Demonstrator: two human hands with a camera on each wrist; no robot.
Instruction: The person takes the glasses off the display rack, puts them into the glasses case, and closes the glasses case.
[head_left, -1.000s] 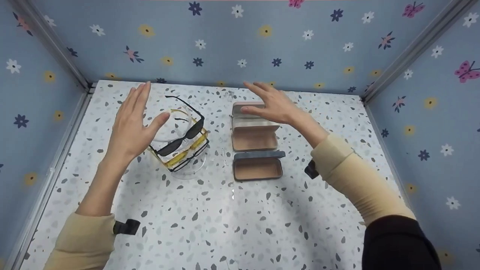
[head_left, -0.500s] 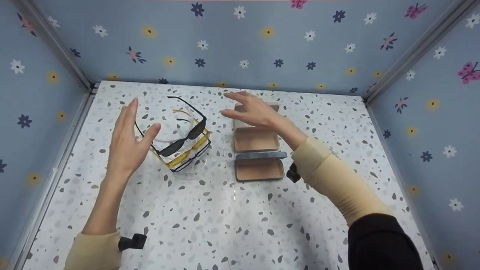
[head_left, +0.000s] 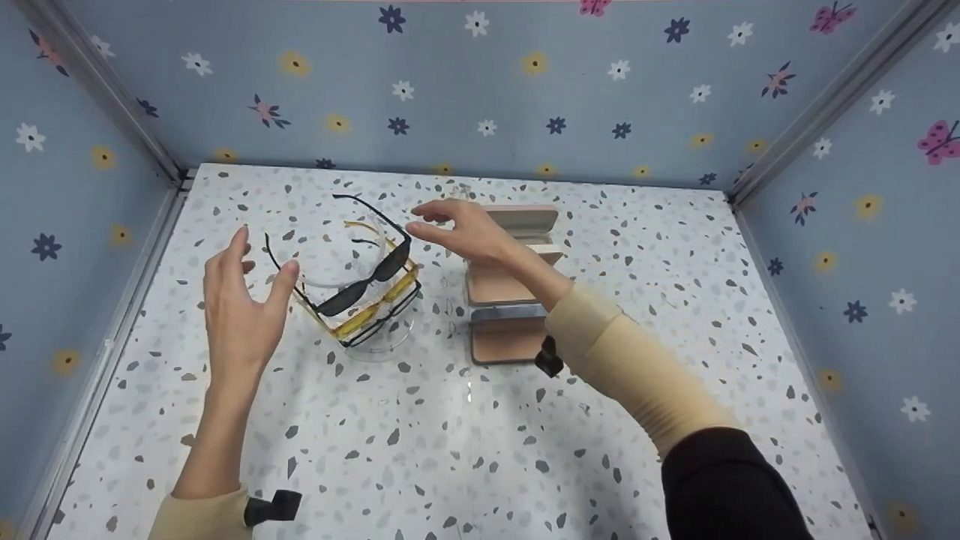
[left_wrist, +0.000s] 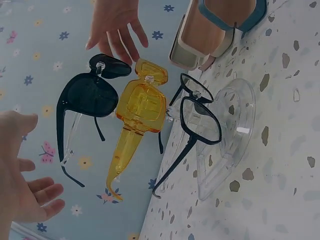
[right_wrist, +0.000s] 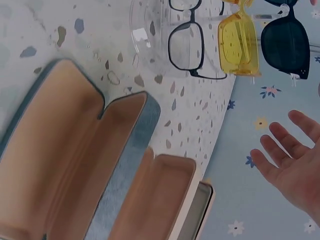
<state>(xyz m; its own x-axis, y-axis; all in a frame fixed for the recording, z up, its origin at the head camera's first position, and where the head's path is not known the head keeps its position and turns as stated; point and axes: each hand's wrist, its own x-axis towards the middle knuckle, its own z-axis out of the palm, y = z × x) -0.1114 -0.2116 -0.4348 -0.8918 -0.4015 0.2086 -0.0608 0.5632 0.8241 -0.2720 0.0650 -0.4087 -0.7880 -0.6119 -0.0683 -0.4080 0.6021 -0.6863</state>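
A clear display stand bears three pairs of glasses, one above another. Black sunglasses are on top, yellow glasses in the middle and black-framed clear glasses lowest. My left hand is at the stand's left, fingers slightly bent and thumb apart, near one temple of the sunglasses. From the right, my right hand reaches toward the sunglasses' other end, its fingertips close to the hinge. Both hands hold nothing; in the right wrist view the right hand's fingers are spread.
Right of the stand, three open glasses cases stand in a row: a blue one in front, a cream one behind it and a grey-lined one at the back. My right forearm passes over them. Flowered walls border the speckled table.
My right hand has moved left, from over the cases to beside the sunglasses. The left hand has come back toward me and its fingers have bent a little. Glasses and cases stay put.
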